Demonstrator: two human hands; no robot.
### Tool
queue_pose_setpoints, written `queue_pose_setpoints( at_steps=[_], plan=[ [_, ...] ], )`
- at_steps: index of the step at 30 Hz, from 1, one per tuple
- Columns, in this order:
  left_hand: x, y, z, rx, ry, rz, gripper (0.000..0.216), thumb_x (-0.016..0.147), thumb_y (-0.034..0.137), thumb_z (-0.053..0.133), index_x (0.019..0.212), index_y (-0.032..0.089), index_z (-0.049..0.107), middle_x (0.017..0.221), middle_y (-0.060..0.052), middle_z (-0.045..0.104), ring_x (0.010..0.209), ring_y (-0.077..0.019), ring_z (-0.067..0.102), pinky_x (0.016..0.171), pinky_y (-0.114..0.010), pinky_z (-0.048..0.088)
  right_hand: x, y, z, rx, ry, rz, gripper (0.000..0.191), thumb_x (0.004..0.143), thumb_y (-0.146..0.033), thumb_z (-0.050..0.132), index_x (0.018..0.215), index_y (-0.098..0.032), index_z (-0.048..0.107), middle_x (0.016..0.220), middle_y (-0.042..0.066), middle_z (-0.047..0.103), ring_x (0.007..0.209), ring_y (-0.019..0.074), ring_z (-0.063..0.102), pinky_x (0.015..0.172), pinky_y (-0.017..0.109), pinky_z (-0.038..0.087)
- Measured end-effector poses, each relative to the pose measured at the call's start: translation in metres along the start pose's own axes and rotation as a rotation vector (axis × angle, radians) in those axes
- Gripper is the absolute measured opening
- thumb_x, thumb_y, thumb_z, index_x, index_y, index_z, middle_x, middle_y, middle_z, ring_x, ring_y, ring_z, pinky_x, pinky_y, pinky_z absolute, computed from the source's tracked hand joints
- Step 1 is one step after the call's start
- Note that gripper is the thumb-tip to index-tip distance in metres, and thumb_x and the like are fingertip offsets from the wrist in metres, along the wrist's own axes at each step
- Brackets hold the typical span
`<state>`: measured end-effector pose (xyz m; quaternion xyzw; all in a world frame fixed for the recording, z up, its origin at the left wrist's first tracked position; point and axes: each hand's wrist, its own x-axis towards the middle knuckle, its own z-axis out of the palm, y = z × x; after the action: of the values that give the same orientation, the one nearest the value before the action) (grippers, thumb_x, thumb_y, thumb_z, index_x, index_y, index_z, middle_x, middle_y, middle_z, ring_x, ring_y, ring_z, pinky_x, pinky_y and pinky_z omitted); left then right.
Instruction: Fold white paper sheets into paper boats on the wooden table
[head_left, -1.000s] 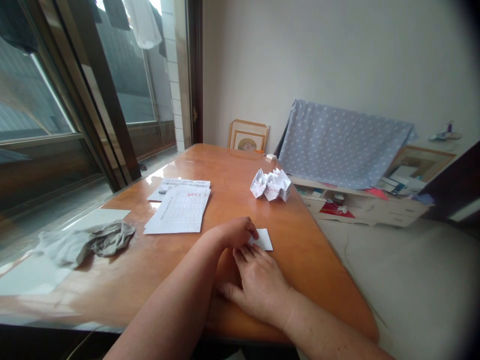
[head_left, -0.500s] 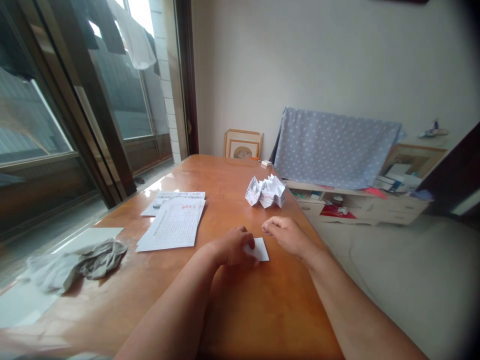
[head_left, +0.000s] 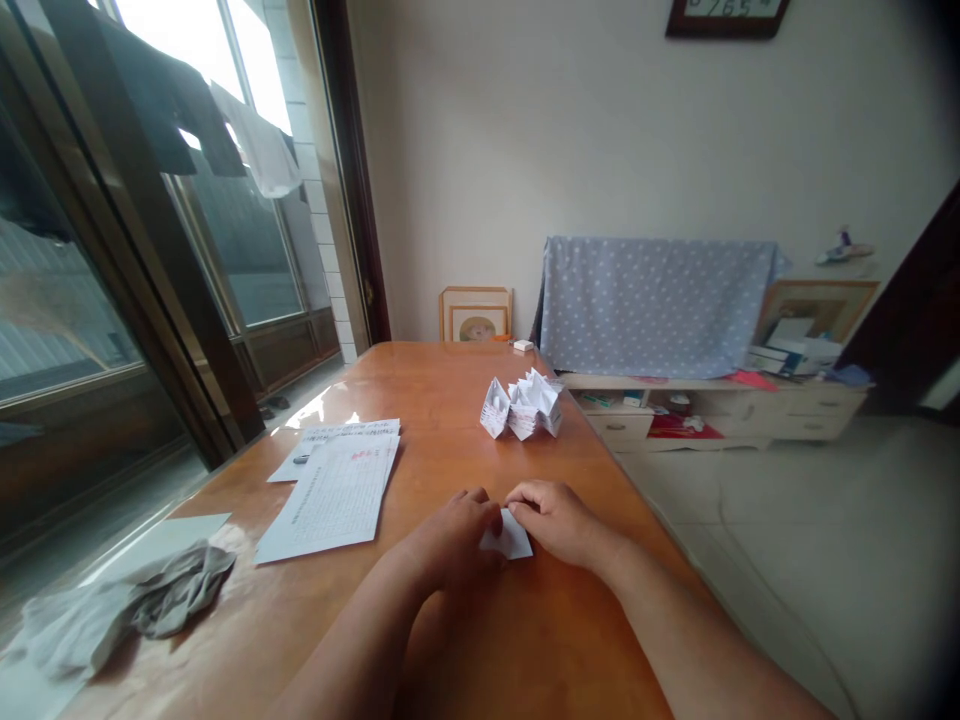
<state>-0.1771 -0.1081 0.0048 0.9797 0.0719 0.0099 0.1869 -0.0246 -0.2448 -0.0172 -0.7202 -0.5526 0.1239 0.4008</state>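
Left hand half-curled on white paper | right hand curled at edge | grips unclear

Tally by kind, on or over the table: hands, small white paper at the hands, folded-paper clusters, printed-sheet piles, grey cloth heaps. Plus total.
Left hand and right hand: 2
Small white paper: 1
Folded-paper cluster: 1
Printed-sheet pile: 1
Grey cloth heap: 1
Total: 6

We see the left hand covering part of a small white paper, a wall clock cropped above, printed sheets too distant to read.
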Motion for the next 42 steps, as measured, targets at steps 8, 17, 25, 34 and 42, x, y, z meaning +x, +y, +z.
queue_pose_setpoints(
  at_steps=[8,17,25,34,42],
  plan=[
    [-0.005,0.014,-0.01,-0.058,0.071,0.056,0.023,0.095,0.028,0.045,0.09,0.021,0.067,0.091,-0.007,0.067,0.08,-0.0199,0.062,0.071,-0.028,0.044,-0.008,-0.009,-0.022,0.103,-0.108,-0.039,0.03,0.09,-0.044,0.061,0.105,-0.022,0.076,0.101,0.005,0.074,0.091,0.0221,0.066,0.079,0.029,0.047],
    [-0.004,0.015,-0.016,-0.233,0.358,-0.04,0.027,0.1,0.035,0.04,0.09,0.021,0.062,0.082,-0.003,0.066,0.072,-0.017,0.058,0.061,-0.027,0.035,-0.003,-0.002,-0.02,0.446,-0.064,0.063,0.032,0.093,-0.048,0.059,0.087,-0.018,0.067,0.078,0.0,0.062,0.07,0.0144,0.053,0.062,0.026,0.04],
    [0.0,0.015,-0.01,-0.402,0.294,-0.102,0.03,0.095,0.039,0.047,0.08,0.018,0.062,0.07,-0.001,0.061,0.064,-0.0149,0.054,0.053,-0.025,0.029,-0.004,-0.01,-0.017,0.619,-0.062,0.133,0.031,0.089,-0.049,0.065,0.09,-0.018,0.063,0.074,-0.002,0.057,0.066,0.0129,0.05,0.06,0.025,0.038],
    [0.005,0.021,-0.008,-0.448,0.262,-0.099,0.033,0.094,0.041,0.046,0.079,0.017,0.063,0.072,-0.001,0.062,0.066,-0.0152,0.054,0.055,-0.025,0.031,-0.001,-0.006,-0.007,0.612,0.006,0.135,0.032,0.087,-0.049,0.066,0.085,-0.018,0.062,0.07,-0.002,0.056,0.061,0.0119,0.048,0.056,0.025,0.038],
    [0.006,0.018,-0.008,-0.539,0.209,-0.121,0.032,0.093,0.04,0.047,0.077,0.017,0.061,0.067,0.001,0.056,0.061,-0.0132,0.051,0.053,-0.025,0.031,0.002,0.002,-0.013,0.738,-0.065,0.191,0.037,0.082,-0.053,0.071,0.08,-0.016,0.064,0.067,-0.002,0.056,0.06,0.011,0.047,0.057,0.025,0.037]
  ],
)
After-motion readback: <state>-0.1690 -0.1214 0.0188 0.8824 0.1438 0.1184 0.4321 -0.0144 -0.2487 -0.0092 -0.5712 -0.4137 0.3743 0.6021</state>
